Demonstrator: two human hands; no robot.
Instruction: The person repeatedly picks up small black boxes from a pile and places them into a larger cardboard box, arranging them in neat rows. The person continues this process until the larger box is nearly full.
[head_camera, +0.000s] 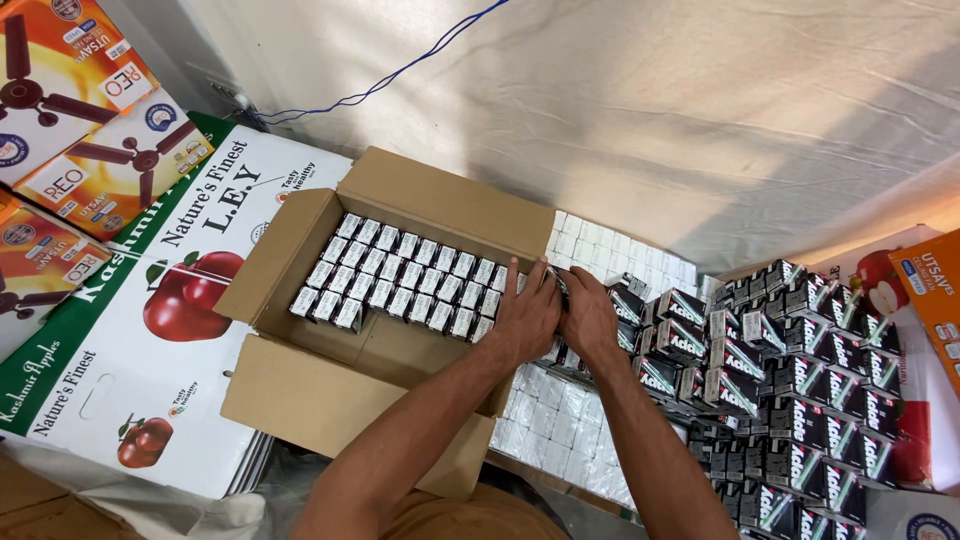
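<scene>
At the far left of the frame, orange cartons printed with ceiling fans (60, 130) lie beside flattened white-and-green apple cartons (150, 330). On these, left of centre, sits an open brown cardboard box (330, 400), flaps folded outward, its upper half filled with neat rows of small black-and-white packets (400, 275) standing on end; the lower part of the box floor is bare. At centre, a person's left hand (525, 315) and right hand (590, 320) press side by side over the box's right edge, fingers curled down around a row of the same small packets (556, 290), which they appear to hold clamped between them, though the grip is largely hidden under the knuckles. Beneath the forearms lies a layer of white packets (560, 420). To the right, at mid and lower right of the frame, stacks of black packets (800, 400) stand in tiers. At the far right edge, an orange carton (935, 290) shows. Pale sheeting (700, 120) with a blue cord (400, 75) fills the upper frame.
</scene>
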